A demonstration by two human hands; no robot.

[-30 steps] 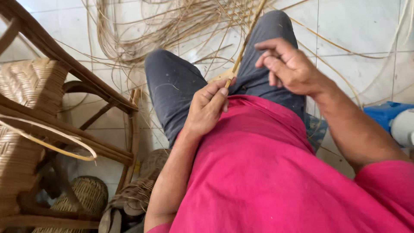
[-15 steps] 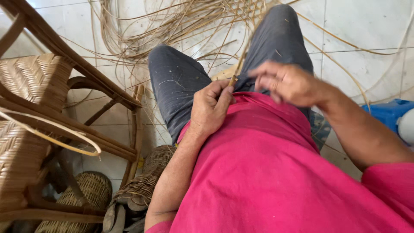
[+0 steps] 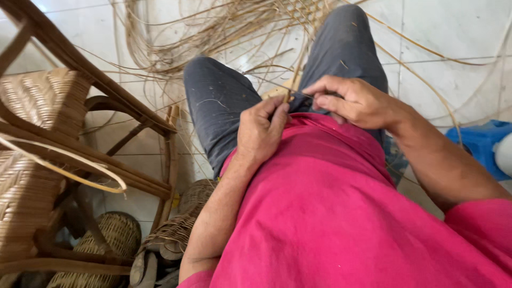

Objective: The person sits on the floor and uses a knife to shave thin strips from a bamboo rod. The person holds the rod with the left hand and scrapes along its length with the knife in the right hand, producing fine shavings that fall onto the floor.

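Note:
I sit with dark grey trousers and a pink shirt, hands meeting over my lap. My left hand (image 3: 261, 130) pinches the lower end of a thin tan rattan strip (image 3: 296, 72) that runs up between my knees toward the woven mat on the floor. My right hand (image 3: 354, 101) is closed on the same strip just beside the left, fingertips nearly touching it. A partly woven rattan piece (image 3: 306, 10) lies beyond my knees, its loose strands fanning over the white tiles.
A wooden rattan chair frame with woven panels (image 3: 48, 138) stands at my left. Small woven baskets (image 3: 114, 234) lie under it. A loose coil of cane strands (image 3: 176, 37) covers the floor ahead. A blue plastic stool (image 3: 480, 144) sits at my right.
My right hand has come down and left to meet the left hand at the strip. The view has tilted slightly, with my legs showing more.

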